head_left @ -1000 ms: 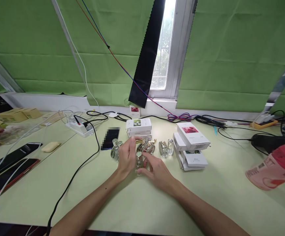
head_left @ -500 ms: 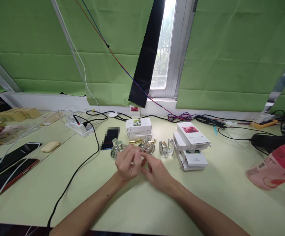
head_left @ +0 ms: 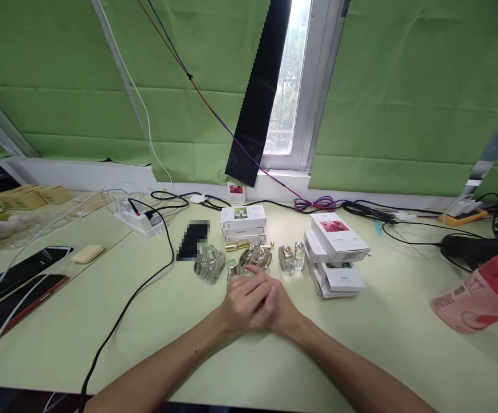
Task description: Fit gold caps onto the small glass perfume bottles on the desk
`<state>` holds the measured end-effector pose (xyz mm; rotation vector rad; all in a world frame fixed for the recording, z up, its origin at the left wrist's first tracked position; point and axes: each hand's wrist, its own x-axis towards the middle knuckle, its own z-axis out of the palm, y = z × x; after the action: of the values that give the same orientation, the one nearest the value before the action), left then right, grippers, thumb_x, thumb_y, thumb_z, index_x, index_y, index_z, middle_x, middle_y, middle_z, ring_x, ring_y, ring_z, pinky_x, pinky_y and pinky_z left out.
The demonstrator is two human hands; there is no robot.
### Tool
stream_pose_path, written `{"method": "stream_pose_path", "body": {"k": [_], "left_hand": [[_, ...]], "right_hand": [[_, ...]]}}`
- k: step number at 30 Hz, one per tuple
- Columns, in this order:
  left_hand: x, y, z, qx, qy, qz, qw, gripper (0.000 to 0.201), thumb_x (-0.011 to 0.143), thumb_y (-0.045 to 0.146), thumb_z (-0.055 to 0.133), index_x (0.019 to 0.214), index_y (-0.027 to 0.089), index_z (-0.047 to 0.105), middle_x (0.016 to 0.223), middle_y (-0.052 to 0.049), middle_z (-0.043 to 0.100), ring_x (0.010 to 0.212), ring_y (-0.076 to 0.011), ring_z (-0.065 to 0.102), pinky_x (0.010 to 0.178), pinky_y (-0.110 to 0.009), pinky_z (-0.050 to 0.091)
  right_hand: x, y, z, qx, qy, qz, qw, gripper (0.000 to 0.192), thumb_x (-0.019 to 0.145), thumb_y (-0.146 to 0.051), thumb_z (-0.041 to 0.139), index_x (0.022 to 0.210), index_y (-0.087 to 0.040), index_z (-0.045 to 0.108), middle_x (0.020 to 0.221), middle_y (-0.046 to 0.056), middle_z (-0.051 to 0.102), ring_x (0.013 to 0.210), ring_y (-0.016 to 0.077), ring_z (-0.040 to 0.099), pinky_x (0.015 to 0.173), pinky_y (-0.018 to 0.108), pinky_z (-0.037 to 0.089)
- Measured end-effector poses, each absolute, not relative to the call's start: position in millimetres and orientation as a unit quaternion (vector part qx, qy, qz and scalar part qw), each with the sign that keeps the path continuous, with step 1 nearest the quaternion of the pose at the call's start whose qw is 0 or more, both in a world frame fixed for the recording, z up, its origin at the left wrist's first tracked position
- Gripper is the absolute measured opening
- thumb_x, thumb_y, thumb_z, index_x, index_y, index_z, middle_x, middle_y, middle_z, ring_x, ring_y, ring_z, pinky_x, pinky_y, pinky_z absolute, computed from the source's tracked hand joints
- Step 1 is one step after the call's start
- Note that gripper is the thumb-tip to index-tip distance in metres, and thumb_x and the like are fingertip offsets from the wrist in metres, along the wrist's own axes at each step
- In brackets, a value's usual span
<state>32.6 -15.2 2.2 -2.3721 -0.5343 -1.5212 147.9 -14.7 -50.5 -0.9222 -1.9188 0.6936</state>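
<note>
Mid-table, left hand [head_left: 243,301] clasped over right hand [head_left: 283,310], seemingly empty, perfume bottles [head_left: 209,265] just beyond.

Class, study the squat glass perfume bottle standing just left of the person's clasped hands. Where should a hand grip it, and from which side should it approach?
Probably grip the squat glass bottle across its wide body, low down, coming from its left. That side faces bare table; the small silver-capped bottle and the left hand crowd its right. The cap on top looks too narrow for a firm hold.
</note>
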Motion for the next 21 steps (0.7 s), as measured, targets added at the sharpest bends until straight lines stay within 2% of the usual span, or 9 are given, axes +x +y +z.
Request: {"method": "stream_pose_path", "body": {"k": [5, 8, 10, 12, 17, 21], "left_hand": [[34.2, -12.1, -2.6, -0.813, -0.222, -0.526, 0.119, 0.029, 0.091, 0.010, 0.047, 0.063, 0.021, 0.048, 0.051, 0.003, 0.050, 0.046, -0.0116, 0.046, 0.048, -0.030, 0.030], [32.7, -8.8, -6.3, -0.812, -0.243, -0.519, 0.112, 0.030, 0.091, 0.010, 0.047, 0.063, 0.021, 0.048, 0.052, 0.002, 0.053, 0.047, -0.0118, 0.049, 0.049, -0.030, 0.031], [30.8, -6.3, -8.2, -0.814, -0.259, -0.509, 0.106, 0.030, 0.092, 0.012, 0.046, 0.063, 0.021, 0.050, 0.055, 0.001, 0.057, 0.050, -0.0121, 0.053, 0.050, -0.030, 0.033], [28.7, -3.8, -9.4, -0.819, -0.273, -0.496, 0.094, 0.031, 0.093, 0.013, 0.044, 0.064, 0.021, 0.051, 0.058, 0.000, 0.060, 0.052, -0.0125, 0.055, 0.050, -0.030, 0.035], [24.9, 3.2, -10.2, -0.819, -0.272, -0.497, 0.086, 0.031, 0.094, 0.013, 0.043, 0.066, 0.020, 0.052, 0.054, 0.001, 0.055, 0.049, -0.0116, 0.051, 0.047, -0.029, 0.031], [21.6, 8.8, -9.9, -0.819, -0.263, -0.502, 0.091, 0.032, 0.095, 0.013, 0.044, 0.064, 0.020, 0.050, 0.052, 0.003, 0.049, 0.047, -0.0107, 0.045, 0.046, -0.029, 0.027]], "right_hand": [[150.6, -17.2, -43.3, -0.314, -0.752, 0.344, 0.466, 0.042, 0.084, -0.011, 0.053, 0.124, -0.021, 0.057, 0.118, 0.008, 0.069, 0.097, 0.0211, 0.069, 0.088, 0.031, 0.057], [151.6, -17.8, -34.5, -0.306, -0.760, 0.344, 0.459, 0.030, 0.080, -0.013, 0.058, 0.109, -0.018, 0.063, 0.114, 0.010, 0.070, 0.102, 0.0242, 0.068, 0.092, 0.034, 0.056], [151.3, -17.5, -30.6, -0.324, -0.764, 0.342, 0.441, 0.018, 0.079, -0.011, 0.056, 0.093, -0.018, 0.064, 0.101, 0.008, 0.071, 0.092, 0.0221, 0.068, 0.087, 0.033, 0.056], [150.8, -17.0, -28.9, -0.341, -0.766, 0.338, 0.427, 0.015, 0.077, -0.010, 0.054, 0.085, -0.019, 0.063, 0.091, 0.005, 0.070, 0.082, 0.0193, 0.066, 0.080, 0.030, 0.056], [150.6, -16.8, -30.1, -0.373, -0.768, 0.335, 0.400, 0.018, 0.072, -0.003, 0.050, 0.079, -0.017, 0.059, 0.078, 0.003, 0.067, 0.068, 0.0160, 0.059, 0.060, 0.024, 0.048], [150.6, -16.2, -33.7, -0.384, -0.764, 0.338, 0.393, 0.016, 0.073, -0.005, 0.051, 0.081, -0.018, 0.056, 0.075, 0.002, 0.066, 0.065, 0.0152, 0.057, 0.056, 0.023, 0.043]]}}
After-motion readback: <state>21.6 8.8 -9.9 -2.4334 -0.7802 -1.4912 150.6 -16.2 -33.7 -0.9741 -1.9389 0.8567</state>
